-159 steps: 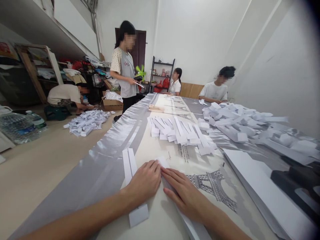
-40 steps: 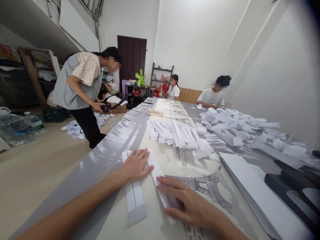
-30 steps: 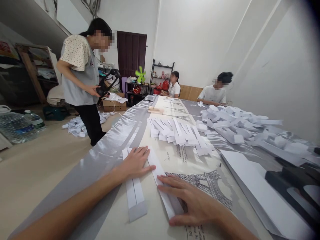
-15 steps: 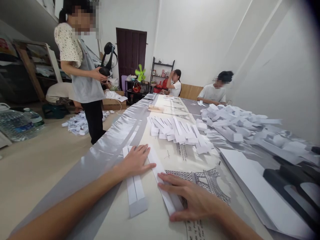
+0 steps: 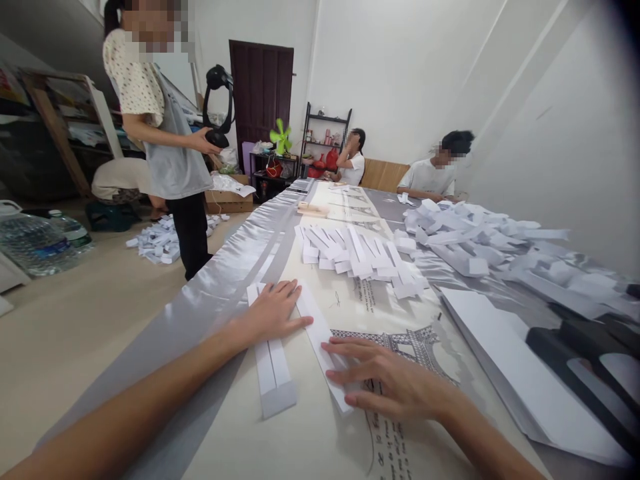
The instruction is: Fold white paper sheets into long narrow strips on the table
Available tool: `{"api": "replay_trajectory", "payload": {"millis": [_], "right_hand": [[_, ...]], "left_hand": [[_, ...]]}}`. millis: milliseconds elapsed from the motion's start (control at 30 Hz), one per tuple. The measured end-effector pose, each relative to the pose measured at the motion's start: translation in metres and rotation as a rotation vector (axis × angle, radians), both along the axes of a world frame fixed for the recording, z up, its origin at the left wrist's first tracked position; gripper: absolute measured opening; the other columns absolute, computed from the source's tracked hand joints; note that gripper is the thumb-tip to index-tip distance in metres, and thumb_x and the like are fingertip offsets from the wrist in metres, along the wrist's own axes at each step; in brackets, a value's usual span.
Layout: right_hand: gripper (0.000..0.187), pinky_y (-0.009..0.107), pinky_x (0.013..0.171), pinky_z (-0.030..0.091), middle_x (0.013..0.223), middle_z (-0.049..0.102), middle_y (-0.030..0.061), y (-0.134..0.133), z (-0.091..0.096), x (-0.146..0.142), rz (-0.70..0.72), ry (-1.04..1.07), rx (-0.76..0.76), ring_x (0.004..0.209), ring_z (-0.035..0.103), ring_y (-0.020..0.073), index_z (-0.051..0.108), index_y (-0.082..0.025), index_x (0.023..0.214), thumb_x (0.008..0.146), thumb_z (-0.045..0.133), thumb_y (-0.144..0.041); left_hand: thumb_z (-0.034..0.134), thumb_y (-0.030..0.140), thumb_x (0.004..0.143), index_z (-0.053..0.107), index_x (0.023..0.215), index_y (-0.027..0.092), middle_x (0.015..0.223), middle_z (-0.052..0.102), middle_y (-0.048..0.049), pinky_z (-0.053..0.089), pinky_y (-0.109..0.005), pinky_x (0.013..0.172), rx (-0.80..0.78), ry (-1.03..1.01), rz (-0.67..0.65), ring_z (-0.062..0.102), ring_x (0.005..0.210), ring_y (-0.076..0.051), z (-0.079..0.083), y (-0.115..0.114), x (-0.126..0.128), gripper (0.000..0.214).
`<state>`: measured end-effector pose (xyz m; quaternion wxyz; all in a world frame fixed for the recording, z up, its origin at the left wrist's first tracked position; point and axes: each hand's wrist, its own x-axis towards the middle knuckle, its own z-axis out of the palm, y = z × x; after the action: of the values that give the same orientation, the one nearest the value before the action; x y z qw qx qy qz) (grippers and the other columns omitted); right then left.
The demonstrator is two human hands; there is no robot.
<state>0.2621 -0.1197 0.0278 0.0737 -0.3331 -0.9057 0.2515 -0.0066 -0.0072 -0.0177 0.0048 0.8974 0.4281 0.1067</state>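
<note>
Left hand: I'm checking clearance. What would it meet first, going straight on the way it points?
Beyond the paper strip by its thumb, the left hand would probably meet the fanned paper pile first; depth is unclear.

Bench (image 5: 220, 440) under glossy grey-and-cream printed cloth (image 5: 167, 323). On it: white paper strip with lengthwise centre line (image 5: 277, 383), plain white paper strip (image 5: 315, 330) beside it, row of overlapping white paper strips (image 5: 357, 253) farther back, loose white paper heap (image 5: 473, 230) right, white sheet stack (image 5: 520, 373) near right.
</note>
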Motion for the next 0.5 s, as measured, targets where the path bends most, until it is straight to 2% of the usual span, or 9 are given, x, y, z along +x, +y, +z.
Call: {"api": "replay_trajectory", "payload": {"millis": [167,500], "right_hand": [[0.024,0.046,0.11,0.046,0.146,0.057,0.0006,0.003,-0.018,-0.003,-0.076,0.054,0.113,0.139,0.047,0.0258,0.075,-0.033,0.117,0.095,0.067,-0.038],[0.031,0.045,0.114,0.042,0.151,0.053,0.0004,0.01,-0.027,0.003,-0.011,0.09,0.128,0.142,0.042,0.0257,0.075,-0.033,0.118,0.09,0.073,-0.044]], "left_hand": [[0.031,0.075,0.096,0.044,0.149,0.015,0.158,0.039,-0.0174,0.025,-0.047,0.115,-0.014,0.009,0.006,0.038,0.144,-0.035,0.002,-0.001,0.001,0.081],[0.03,0.074,0.096,0.043,0.15,0.014,0.159,0.037,-0.0178,0.025,-0.049,0.115,-0.017,0.025,0.004,0.036,0.145,-0.036,0.001,0.0,0.002,0.082]]}}
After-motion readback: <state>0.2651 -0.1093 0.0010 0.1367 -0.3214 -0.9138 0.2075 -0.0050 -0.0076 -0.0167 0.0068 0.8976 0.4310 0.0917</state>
